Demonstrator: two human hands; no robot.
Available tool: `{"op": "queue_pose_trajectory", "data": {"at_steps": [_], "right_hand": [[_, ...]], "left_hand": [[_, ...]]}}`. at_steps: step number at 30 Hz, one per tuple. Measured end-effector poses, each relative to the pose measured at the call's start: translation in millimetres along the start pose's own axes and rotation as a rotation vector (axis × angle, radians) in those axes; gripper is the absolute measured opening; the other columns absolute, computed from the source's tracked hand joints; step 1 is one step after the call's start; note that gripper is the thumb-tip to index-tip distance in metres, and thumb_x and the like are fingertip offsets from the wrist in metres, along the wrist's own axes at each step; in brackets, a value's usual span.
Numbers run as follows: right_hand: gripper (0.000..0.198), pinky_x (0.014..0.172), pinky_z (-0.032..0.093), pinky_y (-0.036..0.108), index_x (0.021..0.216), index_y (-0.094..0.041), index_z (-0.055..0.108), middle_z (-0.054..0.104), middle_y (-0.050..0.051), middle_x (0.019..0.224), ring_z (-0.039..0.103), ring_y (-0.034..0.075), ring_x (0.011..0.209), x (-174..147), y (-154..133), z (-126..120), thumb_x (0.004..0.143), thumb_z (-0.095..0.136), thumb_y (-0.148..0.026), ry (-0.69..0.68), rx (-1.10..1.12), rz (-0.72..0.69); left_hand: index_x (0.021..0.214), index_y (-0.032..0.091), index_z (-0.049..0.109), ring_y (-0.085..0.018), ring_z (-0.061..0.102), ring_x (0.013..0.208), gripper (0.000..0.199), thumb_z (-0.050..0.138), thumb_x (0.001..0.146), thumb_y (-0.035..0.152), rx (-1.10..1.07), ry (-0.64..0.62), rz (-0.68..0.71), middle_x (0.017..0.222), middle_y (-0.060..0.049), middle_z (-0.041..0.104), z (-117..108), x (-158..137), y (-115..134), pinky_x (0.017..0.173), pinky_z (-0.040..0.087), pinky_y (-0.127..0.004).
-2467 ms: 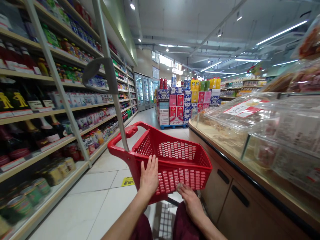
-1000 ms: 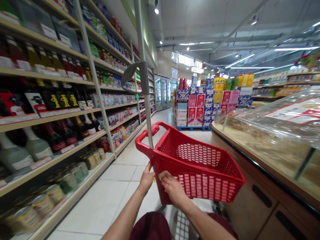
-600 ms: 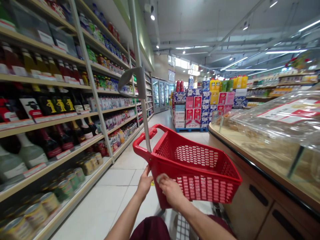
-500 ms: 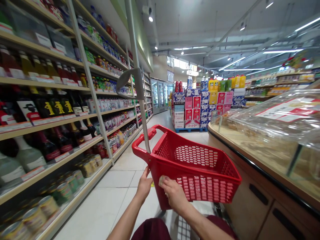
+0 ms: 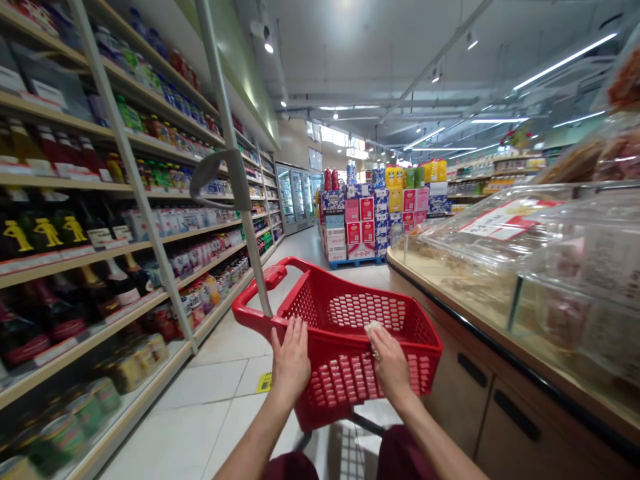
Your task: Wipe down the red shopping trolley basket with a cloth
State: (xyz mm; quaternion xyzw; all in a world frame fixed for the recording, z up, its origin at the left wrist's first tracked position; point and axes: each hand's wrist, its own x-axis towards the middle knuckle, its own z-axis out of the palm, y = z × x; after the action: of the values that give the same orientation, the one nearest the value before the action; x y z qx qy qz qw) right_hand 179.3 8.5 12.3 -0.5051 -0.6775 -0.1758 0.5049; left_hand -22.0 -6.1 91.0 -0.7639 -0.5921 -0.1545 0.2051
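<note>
Currently, the left hand [image 5: 291, 363] lies unclenched, the right hand [image 5: 391, 362] grips a pale wad [image 5: 371, 327], both at the red basket's [image 5: 340, 344] near rim.

Pale wad [image 5: 372, 328] mostly hidden by the right hand [image 5: 390, 363], can't tell what it is. Forearms [image 5: 435, 430] cut at bottom edge, cart pole [image 5: 220, 87] at top, plastic boxes [image 5: 600, 247] at right. Cans [image 5: 63, 437] lower left too blurred to read.

A supermarket: price-labelled shelves [image 5: 133, 173] left of the person's left hand [image 5: 290, 363], a packaged-food counter [image 5: 445, 393] right of the right hand [image 5: 390, 363], a shopping basket [image 5: 320, 415] at both, stacked cartons [image 5: 360, 233] and glass-doored fridges [image 5: 295, 197] ahead
</note>
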Motion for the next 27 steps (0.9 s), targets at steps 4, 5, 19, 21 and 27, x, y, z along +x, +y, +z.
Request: {"op": "queue_pose_trajectory", "data": {"at_steps": [4, 5, 19, 21, 27], "right_hand": [[0.056, 0.096, 0.037, 0.038, 0.117, -0.018, 0.051, 0.05, 0.006, 0.122, 0.037, 0.018, 0.119, 2, -18, 7, 0.069, 0.032, 0.003, -0.063, 0.041, -0.131], [0.057, 0.095, 0.037, 0.038, 0.117, -0.018, 0.051, 0.051, 0.005, 0.121, 0.038, 0.018, 0.119, 0, -12, 5, 0.068, 0.032, 0.004, -0.064, 0.024, -0.134], [0.059, 0.094, 0.036, 0.041, 0.119, -0.021, 0.049, 0.05, 0.005, 0.122, 0.04, 0.019, 0.118, -30, 63, -43, 0.067, 0.032, 0.001, -0.048, -0.127, 0.043], [0.055, 0.094, 0.035, 0.044, 0.117, -0.019, 0.051, 0.052, 0.007, 0.12, 0.041, 0.022, 0.117, -36, 81, -53, 0.068, 0.034, -0.002, 0.018, -0.211, 0.186], [0.056, 0.095, 0.036, 0.04, 0.119, -0.021, 0.049, 0.049, 0.004, 0.124, 0.037, 0.018, 0.12, -30, 65, -47, 0.07, 0.031, -0.001, -0.032, -0.078, 0.067]], "left_hand": [[0.128, 0.007, 0.031, -0.02, 0.02, 0.128, 0.063, 0.033, 0.065, 0.01, -0.009, -0.035, 0.051, 0.137, -0.01, 0.028, 5, -4, 12, 0.104, 0.001, -0.05], [0.128, 0.008, 0.03, -0.02, 0.019, 0.128, 0.064, 0.033, 0.064, 0.01, -0.006, -0.036, 0.051, 0.137, -0.01, 0.027, 6, -5, 13, 0.104, 0.001, -0.051], [0.129, 0.01, 0.028, -0.021, 0.016, 0.129, 0.064, 0.035, 0.065, 0.014, -0.017, -0.112, 0.082, 0.139, -0.008, 0.023, 19, -4, 53, 0.104, 0.008, -0.05], [0.13, 0.009, 0.028, -0.021, 0.015, 0.129, 0.065, 0.035, 0.065, 0.015, -0.006, -0.104, 0.076, 0.139, -0.008, 0.022, 21, -5, 55, 0.104, 0.008, -0.049], [0.129, 0.009, 0.028, -0.021, 0.015, 0.129, 0.066, 0.036, 0.064, 0.016, 0.02, -0.073, 0.053, 0.139, -0.007, 0.024, 25, -6, 63, 0.104, 0.011, -0.049]]}}
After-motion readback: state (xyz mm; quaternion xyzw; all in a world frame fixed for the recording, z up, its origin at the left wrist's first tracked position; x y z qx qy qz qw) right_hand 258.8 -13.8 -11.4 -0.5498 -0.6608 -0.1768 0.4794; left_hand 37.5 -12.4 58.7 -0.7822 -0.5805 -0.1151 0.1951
